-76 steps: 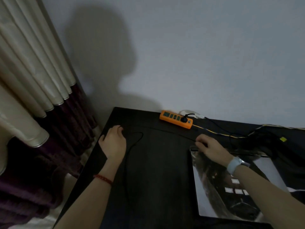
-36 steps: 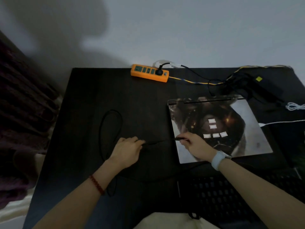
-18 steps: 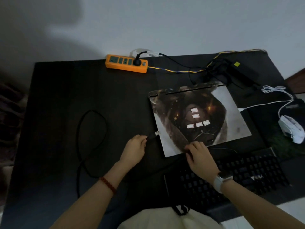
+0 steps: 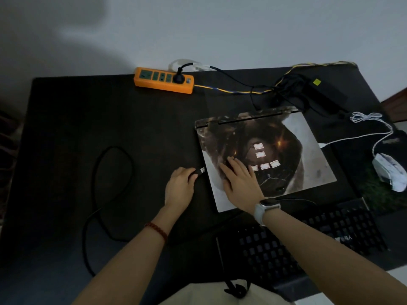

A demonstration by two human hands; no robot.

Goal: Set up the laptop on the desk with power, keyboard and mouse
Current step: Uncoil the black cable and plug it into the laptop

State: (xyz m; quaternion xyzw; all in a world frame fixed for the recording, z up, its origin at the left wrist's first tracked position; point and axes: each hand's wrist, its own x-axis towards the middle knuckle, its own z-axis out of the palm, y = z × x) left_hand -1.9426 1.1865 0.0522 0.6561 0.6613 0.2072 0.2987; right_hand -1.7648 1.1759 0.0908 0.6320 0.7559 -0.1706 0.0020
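**USB plug held at the left edge of a closed laptop**

Head view, looking down on a dark desk (image 4: pixel 66 172) in dim light. 2 bare forearms reach in from the near edge.

The left hand (image 4: pixel 179 190), with a red bead bracelet on its wrist, lies knuckles up just left of the laptop. Its thumb and fingers are curled and pinch a black USB plug (image 4: pixel 200 171), whose metal tip points right, just beside the laptop's left edge; whether it touches cannot be told. The black cable (image 4: pixel 97 183) runs from that hand toward the near side, then curves in a large loop across the left part of the desk.

The right hand (image 4: pixel 239 183), with a pale watch on its wrist, rests palm down on the near-left part of the laptop lid, fingers straight and spread, holding nothing.

The laptop (image 4: pixel 286 155) is closed, lying flat right of centre, turned slightly. Its lid bears a dark brown picture on a pale ground and 5 small white stickers.

A black keyboard (image 4: pixel 343 232) lies near the laptop's near edge, partly under the right forearm. A white mouse (image 4: pixel 389 172) sits at the far right, its white cord leading to the laptop's right side. An orange power strip (image 4: pixel 163 81) lies along the far edge with 1 black plug in it, and a black power brick (image 4: pixel 326 95) sits among tangled cables at the far right.
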